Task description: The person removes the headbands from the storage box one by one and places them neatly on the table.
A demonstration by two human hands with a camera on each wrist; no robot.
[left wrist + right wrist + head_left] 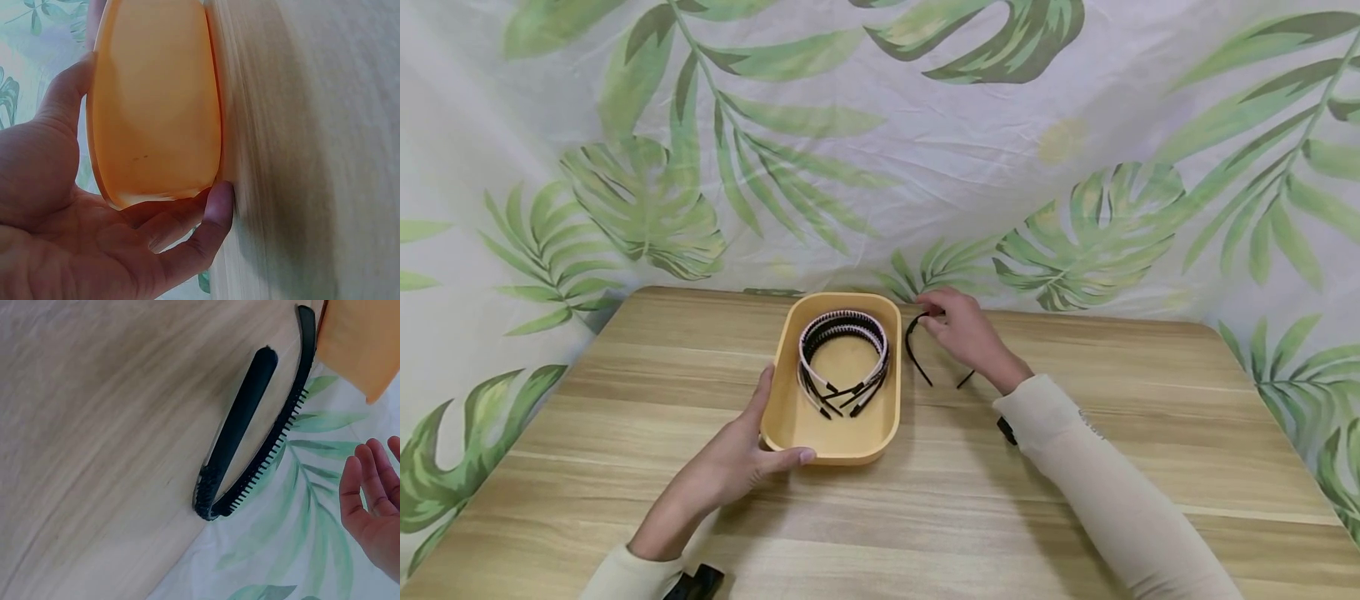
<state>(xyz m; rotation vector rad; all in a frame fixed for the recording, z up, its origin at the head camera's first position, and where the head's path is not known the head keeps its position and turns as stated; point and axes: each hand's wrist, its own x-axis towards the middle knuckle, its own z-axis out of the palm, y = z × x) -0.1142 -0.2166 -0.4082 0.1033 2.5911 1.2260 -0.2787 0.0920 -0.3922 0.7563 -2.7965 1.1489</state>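
My left hand (730,454) grips a yellow box (892,408) at its near left corner, thumb along the near rim. In the left wrist view, fingers curl around the lower end of the box (156,106). Several black and white headbands (842,319) lie stacked inside. Right of the box, my right hand (962,329) is over a black headband (910,346), hiding part of it. The right wrist view shows this toothed headband (244,419) on the table, with the right hand (375,512) apart from it, fingers loosely extended.
The wood-grain table (925,533) ends at the back against a white cloth (955,175) printed with green leaves. The box stands close to that back edge. A small black device (700,581) sits at the left wrist.
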